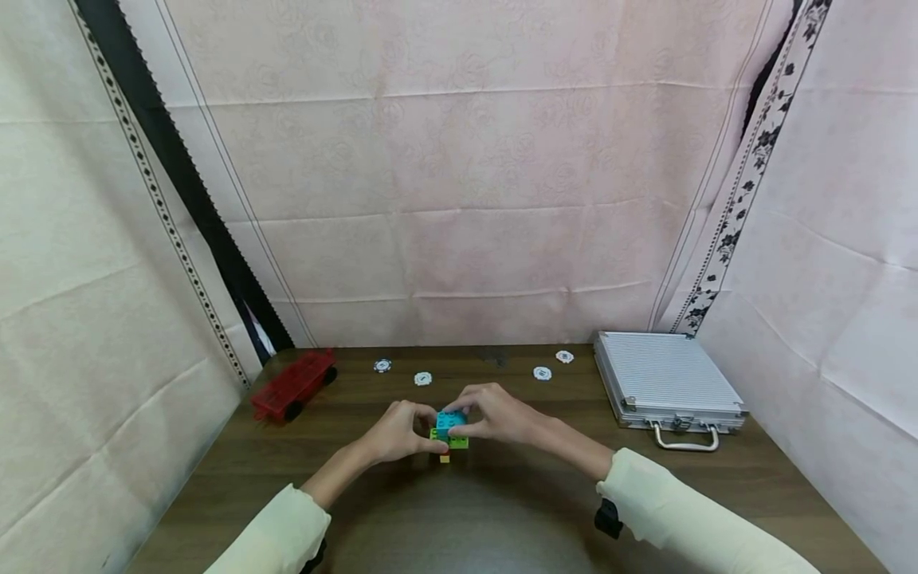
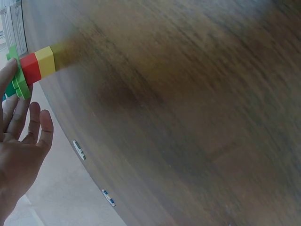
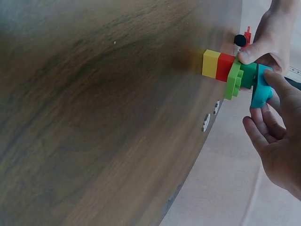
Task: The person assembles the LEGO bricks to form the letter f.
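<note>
Wooden table [image 1: 502, 510]: one block stack [image 1: 448, 434], pinched by left hand [image 1: 398, 430] and right hand [image 1: 495, 414]; four chips [image 1: 422, 379], one case [image 1: 667, 379].

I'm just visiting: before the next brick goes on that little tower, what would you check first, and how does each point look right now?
1. Brick tower stands on the table, yellow brick at the bottom: ok.
2. Left hand steadies the tower; a fingertip presses near the red brick: ok.
3. Right hand holds the blue brick on top: ok.
4. Blue brick fully pressed down onto the green bricks: cannot tell.
5. Room around the tower: the chips, red cart and metal case lie apart from it: ok.
6. A spare brick within reach: not ok, none visible.
</note>
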The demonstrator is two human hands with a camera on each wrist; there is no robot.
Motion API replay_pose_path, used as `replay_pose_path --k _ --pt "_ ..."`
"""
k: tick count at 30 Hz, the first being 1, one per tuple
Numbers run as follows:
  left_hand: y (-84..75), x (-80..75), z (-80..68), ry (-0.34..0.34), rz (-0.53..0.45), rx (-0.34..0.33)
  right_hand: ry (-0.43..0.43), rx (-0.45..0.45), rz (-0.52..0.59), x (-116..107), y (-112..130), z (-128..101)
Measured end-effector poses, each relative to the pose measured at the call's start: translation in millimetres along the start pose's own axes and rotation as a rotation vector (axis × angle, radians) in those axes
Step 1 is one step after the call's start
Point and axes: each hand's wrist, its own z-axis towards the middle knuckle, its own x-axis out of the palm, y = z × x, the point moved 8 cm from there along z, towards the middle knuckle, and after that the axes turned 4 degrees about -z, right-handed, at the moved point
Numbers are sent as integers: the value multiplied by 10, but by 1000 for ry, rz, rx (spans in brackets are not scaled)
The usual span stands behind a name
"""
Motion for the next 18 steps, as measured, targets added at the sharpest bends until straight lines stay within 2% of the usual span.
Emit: replay_pose_path --k 11,18 --pt "9 -1 -6 0 -21 -2 -9 -21 -14 -12 19 17" --pt "12 -2 -12 -3 -33 -2 -23 16 11 2 -16 -1"
